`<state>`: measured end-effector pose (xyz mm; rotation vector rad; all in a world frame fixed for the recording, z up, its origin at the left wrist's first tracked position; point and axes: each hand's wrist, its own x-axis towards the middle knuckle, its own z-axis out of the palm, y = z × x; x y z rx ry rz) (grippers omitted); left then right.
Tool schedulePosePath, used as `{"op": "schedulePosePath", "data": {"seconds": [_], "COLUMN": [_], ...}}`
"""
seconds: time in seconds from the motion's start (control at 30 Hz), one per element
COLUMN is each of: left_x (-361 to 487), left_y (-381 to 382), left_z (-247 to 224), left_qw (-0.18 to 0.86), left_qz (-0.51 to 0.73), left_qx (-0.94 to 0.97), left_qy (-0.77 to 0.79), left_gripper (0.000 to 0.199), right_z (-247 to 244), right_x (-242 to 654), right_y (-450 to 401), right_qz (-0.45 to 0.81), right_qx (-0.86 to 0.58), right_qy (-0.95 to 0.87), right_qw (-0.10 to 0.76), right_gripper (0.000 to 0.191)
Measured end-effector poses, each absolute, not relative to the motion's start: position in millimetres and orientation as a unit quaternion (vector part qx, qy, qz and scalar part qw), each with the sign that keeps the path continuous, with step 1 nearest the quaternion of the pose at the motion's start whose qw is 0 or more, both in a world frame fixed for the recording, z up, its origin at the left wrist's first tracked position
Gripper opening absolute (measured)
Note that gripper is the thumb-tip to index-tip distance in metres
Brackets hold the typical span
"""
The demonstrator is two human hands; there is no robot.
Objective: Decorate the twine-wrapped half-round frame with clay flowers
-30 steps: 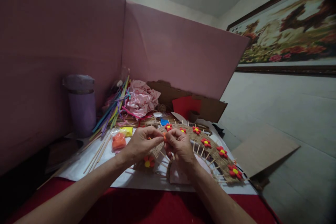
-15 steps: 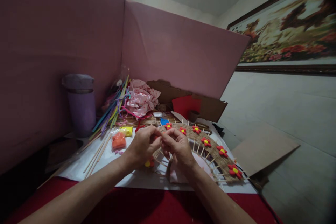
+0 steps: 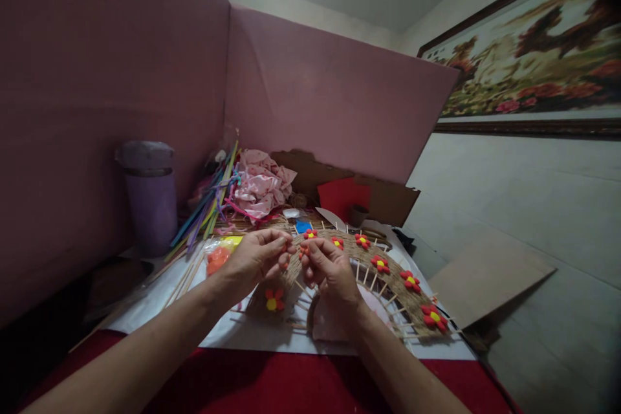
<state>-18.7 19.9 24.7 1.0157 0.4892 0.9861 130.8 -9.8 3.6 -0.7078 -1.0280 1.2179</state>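
An arched piece of woven twine on sticks [image 3: 350,240] lies on white paper, with several red flowers with yellow centres, such as one at the right [image 3: 434,317]. Above its left part is my left hand [image 3: 266,257], fingers pinched around a small bit of orange clay. My right hand [image 3: 330,272] is close beside it, thumb and forefinger pinched on another small orange-red piece. A narrow gap separates the fingertips. Orange clay in a bag [image 3: 217,260] and a yellow pack [image 3: 231,244] lie left of my left hand, partly covered by it.
A purple lidded cup [image 3: 151,207] stands at the left beside coloured pipe cleaners [image 3: 206,197]. Crumpled pink cloth [image 3: 262,184], red paper [image 3: 343,199] and cardboard [image 3: 395,200] are at the back. Scissors lie behind the arch. Red cloth [image 3: 272,383] covers the near edge.
My hands have moved slightly apart; their fingertips were together before. My left hand has shifted left, uncovering more of the left flower and covering more of the clay bags.
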Motion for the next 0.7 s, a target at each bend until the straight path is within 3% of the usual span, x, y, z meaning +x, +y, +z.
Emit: {"op": "schedulePosePath", "data": {"seconds": [0.47, 0.7], "left_x": [-21.2, -20.4], "left_y": [18.5, 17.6], "left_z": [27.9, 26.4], "left_qw": [0.760, 0.763], "left_qz": [0.424, 0.406], "left_qx": [0.462, 0.471], "left_qy": [0.170, 0.180], "left_gripper": [0.007, 0.016], "right_z": [2.3, 1.8], "right_x": [129.6, 127.9], "right_y": [-10.3, -10.3], "right_qz": [0.497, 0.484], "right_qx": [-0.316, -0.320], "right_qy": [-0.471, -0.467], "right_qw": [0.657, 0.667], "right_gripper": [0.025, 0.025]}}
